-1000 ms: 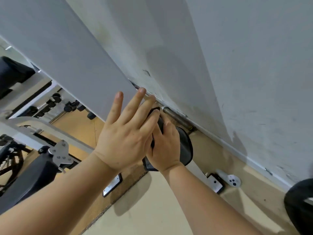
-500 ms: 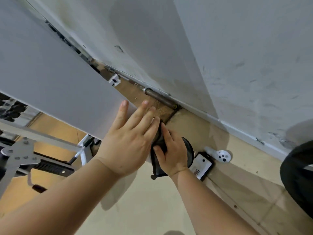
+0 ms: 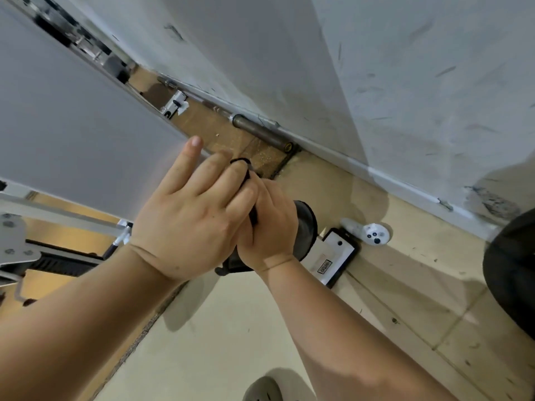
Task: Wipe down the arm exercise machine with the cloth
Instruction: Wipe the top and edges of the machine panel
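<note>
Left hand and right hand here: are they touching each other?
Touching. The head view shows the left hand lying against the right hand, fingers overlapping its knuckles with no gap.

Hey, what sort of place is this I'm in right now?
Most likely a gym: a steel exercise machine frame stands on the left, and a metal bar lies along the foot of the scuffed wall.

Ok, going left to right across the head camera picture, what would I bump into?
Grey metal bracket → left hand → right hand, gripping the black cloth → flat white-faced device on the floor → white controller → dark round shape at the edge.
</note>
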